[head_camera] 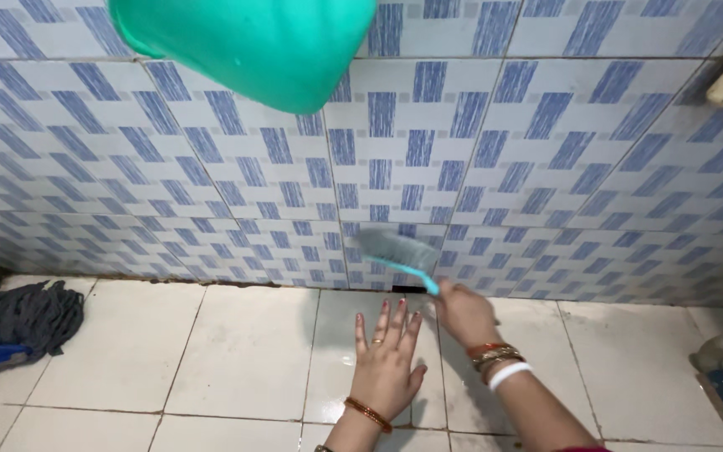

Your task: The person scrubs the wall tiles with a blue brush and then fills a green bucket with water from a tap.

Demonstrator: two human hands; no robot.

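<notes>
The floor [236,351] is laid with large white tiles, joined by dark, stained grout lines; it meets the blue-and-white patterned wall along a grimy seam. At the far left lies a grey string mop head [23,316] — heaped, with a blue part under it; near the middle, the left hand [388,360] rests flat, fingers spread, on a wet, glossy tile.

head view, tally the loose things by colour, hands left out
Green or teal: 2, the tub at the top and the brush held by the right hand
Grey and blue: 1, the mop head on the floor at left
Left hand lies flat on the floor tile
Total: 3
</notes>
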